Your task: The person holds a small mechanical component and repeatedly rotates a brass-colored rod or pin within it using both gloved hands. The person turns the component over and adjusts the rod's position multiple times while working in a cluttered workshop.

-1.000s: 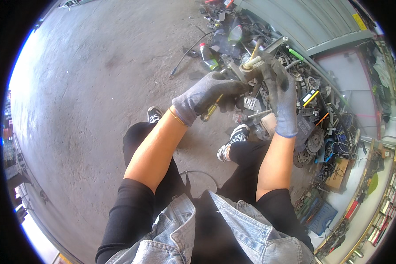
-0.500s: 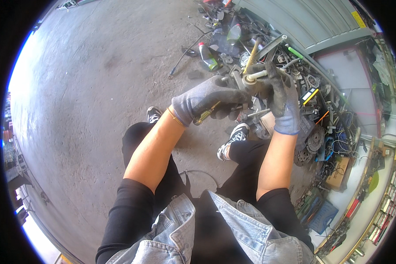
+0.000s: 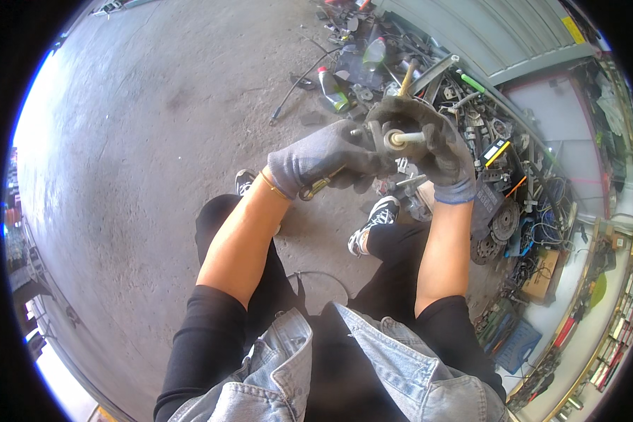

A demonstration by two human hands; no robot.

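Both my hands wear grey knit gloves with dark palms. They are raised together over the parts heap, closed round a grey metal part (image 3: 381, 139) with a round boss and a pale rod sticking out to the right. My left hand (image 3: 330, 156) grips its left side. Below that palm pokes the yellowish end of a tool (image 3: 315, 188); the rest of it is hidden in the hand. My right hand (image 3: 436, 144) curls over the top and right of the part, its fingers beside the rod. The gloves cover much of the part.
Beyond my hands lies a heap of used car parts (image 3: 464, 112). A green-and-clear bottle (image 3: 333, 90) and a black cable (image 3: 295, 90) lie at its left edge. Discs (image 3: 504, 222), a cardboard box (image 3: 540, 276) and shelving (image 3: 598, 295) stand right. My shoe (image 3: 378, 221) is below my hands.
My right hand has rolled over the top of the metal part, and its fingers now wrap it from above. The rod has shifted slightly down. My left hand has moved slightly left.
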